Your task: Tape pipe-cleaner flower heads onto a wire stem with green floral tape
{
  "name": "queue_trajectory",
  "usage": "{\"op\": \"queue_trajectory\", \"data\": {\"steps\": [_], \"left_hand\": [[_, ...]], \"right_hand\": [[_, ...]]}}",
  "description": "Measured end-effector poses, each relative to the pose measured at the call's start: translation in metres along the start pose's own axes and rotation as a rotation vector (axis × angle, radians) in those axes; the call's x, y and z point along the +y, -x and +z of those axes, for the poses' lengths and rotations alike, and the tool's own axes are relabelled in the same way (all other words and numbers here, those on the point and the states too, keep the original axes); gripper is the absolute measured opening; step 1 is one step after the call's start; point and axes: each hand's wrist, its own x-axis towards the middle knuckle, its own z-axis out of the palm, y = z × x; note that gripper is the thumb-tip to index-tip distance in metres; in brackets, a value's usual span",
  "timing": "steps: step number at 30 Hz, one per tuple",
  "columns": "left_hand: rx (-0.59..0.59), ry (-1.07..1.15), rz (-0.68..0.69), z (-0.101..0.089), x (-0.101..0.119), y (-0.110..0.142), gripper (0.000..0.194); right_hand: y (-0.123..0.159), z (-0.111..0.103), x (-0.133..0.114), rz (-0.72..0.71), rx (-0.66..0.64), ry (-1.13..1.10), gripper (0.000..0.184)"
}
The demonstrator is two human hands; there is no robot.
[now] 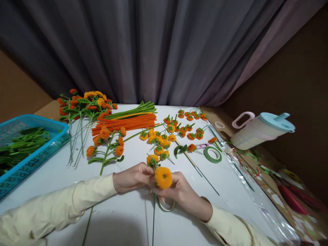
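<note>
Through the head camera I view two bare hands meeting over the white tabletop (123,218). The left hand (134,177) has its grip closed at the top of the dark green stem (153,222), which runs down toward the lower edge of the view. The right hand (183,193) curls in from the other side; I cannot tell what its grip closes on, as the yellow flower (163,177) partly hides the fingertips. That flower lies between the hands, slightly blurred, in front of the fingers. A pale tape ring (167,209) shows just below the right hand.

Beyond the hands I find loose yellow heads (151,139) and, to their right, loose orange heads (191,136). An orange-flowered branch (105,155) and the orange strips (125,124) lie to the left. At far left is the blue basket (48,150) of green leaves; at right, the green tape roll (207,155) and a tilted-looking tumbler (248,135).
</note>
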Motion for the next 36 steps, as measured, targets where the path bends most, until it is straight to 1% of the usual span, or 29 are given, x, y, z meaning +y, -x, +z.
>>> {"op": "queue_trajectory", "data": {"steps": [3,7,13,16,19,22,24,27,31,36], "left_hand": [[0.036,-0.044,0.039,0.001,-0.003,0.001,0.035],[0.109,-0.102,0.094,0.003,-0.004,0.002,0.029],[0.152,-0.146,0.154,0.007,-0.003,0.004,0.020],[0.197,-0.194,0.161,0.008,-0.004,0.005,0.022],[0.251,-0.226,0.147,0.009,-0.005,0.005,0.026],[0.287,-0.230,0.154,0.010,-0.006,0.004,0.024],[0.285,-0.223,0.163,0.009,-0.007,0.004,0.023],[0.247,-0.221,0.165,0.009,-0.009,0.004,0.025],[0.230,-0.256,0.199,0.011,-0.011,0.004,0.030],[0.262,-0.276,0.244,0.010,-0.015,0.003,0.036]], "right_hand": [[0.000,0.000,0.001,-0.013,-0.007,0.022,0.033],[0.000,-0.002,0.000,0.007,-0.024,0.015,0.034],[0.002,-0.007,-0.002,0.042,-0.018,0.034,0.033],[0.002,-0.007,-0.004,0.033,-0.020,0.066,0.032],[0.000,-0.003,-0.004,-0.010,0.032,0.045,0.025],[-0.003,0.001,-0.003,-0.002,0.121,0.001,0.022],[-0.004,0.002,-0.003,0.013,0.140,0.031,0.023],[-0.003,0.001,-0.005,0.014,0.112,0.088,0.027],[-0.001,0.000,-0.006,0.010,0.104,0.066,0.028],[-0.003,0.000,-0.004,0.038,0.153,0.036,0.028]]}}
